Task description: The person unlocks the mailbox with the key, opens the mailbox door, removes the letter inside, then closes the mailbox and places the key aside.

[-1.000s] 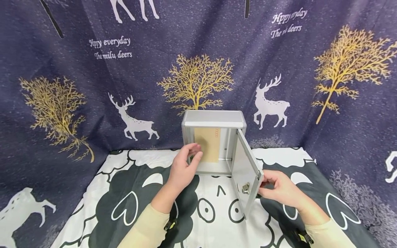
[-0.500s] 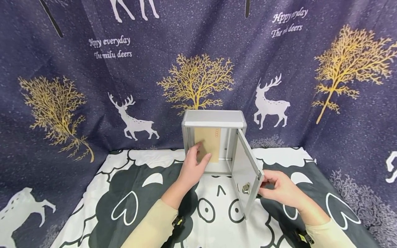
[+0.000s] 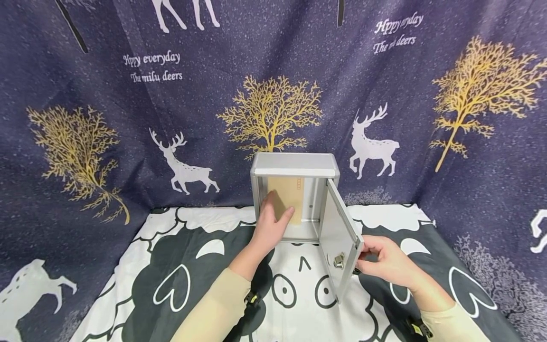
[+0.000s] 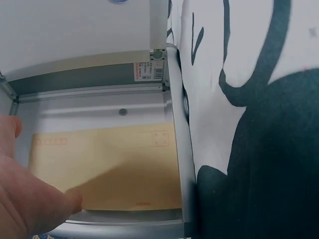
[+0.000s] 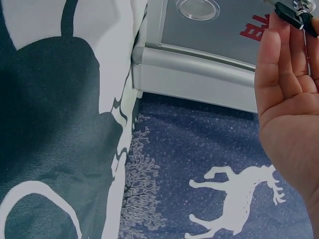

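A silver metal letter box (image 3: 295, 164) stands with its door (image 3: 339, 237) swung out to the right. Inside it, a tan envelope (image 3: 288, 190) leans upright against the back. My left hand (image 3: 271, 225) reaches into the box in front of the envelope, thumb and fingers spread apart. In the left wrist view the thumb lies by the edge of the envelope (image 4: 109, 164). My right hand (image 3: 386, 259) is at the door's free edge, its fingers pinching the black-headed keys (image 5: 289, 15) on the outer face. Part of that hold is cut off in the right wrist view.
A lock (image 3: 338, 260) sits on the door's inner face. The box stands on a cloth (image 3: 299, 318) printed with cartoon sheep. Behind hangs a dark blue curtain (image 3: 192, 118) with deer and trees. A printed label (image 4: 148, 71) shows inside the box.
My left hand has moved right and deeper into the box, close to the envelope. The right hand and the door have stayed in place.
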`<state>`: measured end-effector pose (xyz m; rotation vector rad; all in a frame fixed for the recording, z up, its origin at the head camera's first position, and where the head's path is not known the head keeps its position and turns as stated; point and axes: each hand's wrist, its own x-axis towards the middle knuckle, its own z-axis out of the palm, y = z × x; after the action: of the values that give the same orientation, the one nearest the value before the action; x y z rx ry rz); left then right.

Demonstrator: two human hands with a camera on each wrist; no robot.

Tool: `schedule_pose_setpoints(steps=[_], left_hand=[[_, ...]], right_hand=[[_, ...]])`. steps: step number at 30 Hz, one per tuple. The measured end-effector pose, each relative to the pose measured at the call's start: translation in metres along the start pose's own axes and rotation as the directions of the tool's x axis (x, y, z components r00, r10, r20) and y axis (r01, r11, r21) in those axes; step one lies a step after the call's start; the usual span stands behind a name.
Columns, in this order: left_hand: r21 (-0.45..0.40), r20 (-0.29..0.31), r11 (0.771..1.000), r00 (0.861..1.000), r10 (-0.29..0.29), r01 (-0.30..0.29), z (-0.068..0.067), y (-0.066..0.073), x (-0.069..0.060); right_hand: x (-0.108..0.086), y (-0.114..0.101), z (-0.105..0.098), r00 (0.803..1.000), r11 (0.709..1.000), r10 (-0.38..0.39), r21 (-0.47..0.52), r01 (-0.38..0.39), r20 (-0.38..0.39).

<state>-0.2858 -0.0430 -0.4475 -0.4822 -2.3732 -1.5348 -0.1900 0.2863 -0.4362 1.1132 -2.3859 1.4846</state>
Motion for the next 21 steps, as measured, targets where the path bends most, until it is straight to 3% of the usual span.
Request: schedule_pose_setpoints(steps=[10,21], left_hand=[[-0.029,-0.045,0.996,0.995,-0.085,0.084,0.013,-0.004,0.008],[-0.076,-0.126,0.976,0.969,-0.214,0.205,0.025,-0.004,0.015]], right_hand=[[-0.001,0.000,0.000,1.000,1.000,-0.002,-0.004,0.002,-0.002],[0.000,0.000,-0.002,1.000,1.000,0.005,0.001,-0.005,0.005]])
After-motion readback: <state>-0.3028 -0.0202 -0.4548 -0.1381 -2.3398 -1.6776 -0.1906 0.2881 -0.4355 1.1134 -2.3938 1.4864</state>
